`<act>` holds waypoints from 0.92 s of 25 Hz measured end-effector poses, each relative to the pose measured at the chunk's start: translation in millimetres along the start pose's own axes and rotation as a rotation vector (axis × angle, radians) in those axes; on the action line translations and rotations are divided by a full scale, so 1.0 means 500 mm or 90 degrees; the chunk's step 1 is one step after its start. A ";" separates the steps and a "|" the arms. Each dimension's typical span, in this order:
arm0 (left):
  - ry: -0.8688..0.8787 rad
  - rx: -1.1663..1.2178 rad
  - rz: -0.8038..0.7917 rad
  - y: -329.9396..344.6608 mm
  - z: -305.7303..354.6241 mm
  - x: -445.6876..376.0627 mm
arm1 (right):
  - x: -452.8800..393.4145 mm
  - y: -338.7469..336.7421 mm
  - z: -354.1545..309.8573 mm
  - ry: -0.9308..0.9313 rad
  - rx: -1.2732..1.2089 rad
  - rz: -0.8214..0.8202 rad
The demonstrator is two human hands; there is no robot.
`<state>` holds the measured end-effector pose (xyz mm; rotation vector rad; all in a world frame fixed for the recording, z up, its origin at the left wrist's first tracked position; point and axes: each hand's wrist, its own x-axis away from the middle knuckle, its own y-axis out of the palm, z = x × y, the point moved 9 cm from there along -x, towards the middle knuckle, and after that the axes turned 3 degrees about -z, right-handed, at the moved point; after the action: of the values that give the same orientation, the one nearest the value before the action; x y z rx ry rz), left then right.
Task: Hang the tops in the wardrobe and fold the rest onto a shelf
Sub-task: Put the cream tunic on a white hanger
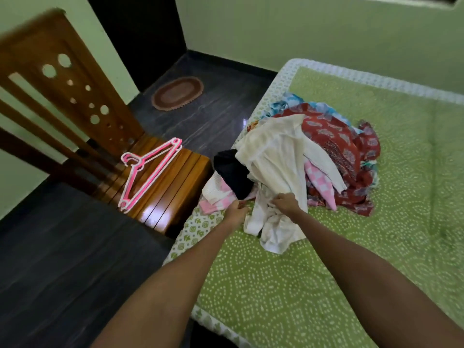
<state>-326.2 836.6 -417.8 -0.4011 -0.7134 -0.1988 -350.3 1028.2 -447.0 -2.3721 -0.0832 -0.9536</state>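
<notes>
On the left, pink hangers (148, 169) lie on a wooden chair (173, 187) beside the bed (351, 247), well apart from both hands. The left hand (236, 213) has its fingers curled at the near left edge of a white garment (276, 172); whether it actually pinches cloth I cannot tell. The right hand (286, 204) grasps the same garment at its bunched near end. The garment runs lengthwise near to far, up over the pile of clothes (339, 156), so a lift toward the person should likely free it.
</notes>
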 end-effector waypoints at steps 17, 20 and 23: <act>-0.151 0.298 -0.070 0.028 -0.002 -0.308 | -0.057 0.083 -0.021 -0.072 0.060 -0.095; -0.169 0.209 -0.121 0.022 -0.032 -0.278 | -0.141 -0.054 -0.040 0.005 -0.209 0.193; -0.150 0.110 -0.159 0.015 -0.055 -0.250 | -0.204 -0.014 -0.076 0.060 -0.392 0.083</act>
<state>-400.2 837.1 -522.5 -0.1695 -1.0060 -0.3258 -451.2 1029.2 -488.2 -2.8257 0.4593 -1.1462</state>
